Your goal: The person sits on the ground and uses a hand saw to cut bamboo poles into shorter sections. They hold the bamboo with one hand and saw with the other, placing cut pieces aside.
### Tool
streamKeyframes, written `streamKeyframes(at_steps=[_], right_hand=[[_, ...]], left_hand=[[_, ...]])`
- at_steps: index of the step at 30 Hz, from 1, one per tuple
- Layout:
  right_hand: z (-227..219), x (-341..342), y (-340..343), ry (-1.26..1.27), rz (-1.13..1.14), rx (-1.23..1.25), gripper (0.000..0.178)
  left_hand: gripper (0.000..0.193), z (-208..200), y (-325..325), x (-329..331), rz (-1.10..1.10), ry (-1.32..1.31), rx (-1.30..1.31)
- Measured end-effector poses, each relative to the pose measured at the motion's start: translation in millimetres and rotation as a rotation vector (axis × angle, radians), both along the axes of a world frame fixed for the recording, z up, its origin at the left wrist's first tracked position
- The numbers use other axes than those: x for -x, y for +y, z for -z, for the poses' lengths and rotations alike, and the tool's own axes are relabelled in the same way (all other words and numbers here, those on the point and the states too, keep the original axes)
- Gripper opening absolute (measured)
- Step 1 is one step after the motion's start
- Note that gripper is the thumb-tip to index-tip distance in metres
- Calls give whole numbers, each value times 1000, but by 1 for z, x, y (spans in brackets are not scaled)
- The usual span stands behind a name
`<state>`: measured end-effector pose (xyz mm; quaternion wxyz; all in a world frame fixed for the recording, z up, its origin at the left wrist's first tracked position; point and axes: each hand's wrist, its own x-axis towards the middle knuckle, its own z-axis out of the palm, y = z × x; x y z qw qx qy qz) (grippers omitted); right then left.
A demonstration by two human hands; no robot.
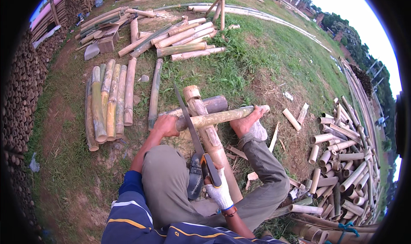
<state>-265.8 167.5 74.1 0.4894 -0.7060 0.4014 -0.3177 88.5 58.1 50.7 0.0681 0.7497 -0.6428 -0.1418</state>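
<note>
your bamboo pole lies ahead of you, long axis left to right, right end tipped slightly farther off, resting across a thicker bamboo support. left hand is the nearer one: curled on the pole's left end, though its fingertips are hidden. right hand, gloved, sits closer to your body and apart from the pole, closed round the handle of the saw. key relation: blade runs away from you and leftward, crossing the pole steeply just right of your left hand; can't tell if teeth have bitten in. bare foot presses the pole near its right end.
</note>
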Motion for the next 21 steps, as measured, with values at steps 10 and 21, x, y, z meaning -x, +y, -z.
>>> streamKeyframes(at_steps=[10, 21], right_hand=[[-15, 15, -5, 5, -10, -48, 58], [-14, 52, 30, 56, -48, 49, 58]], left_hand=[[57, 14, 7, 12, -53, -45, -8], [65, 12, 0, -12, -19, -30, -11]])
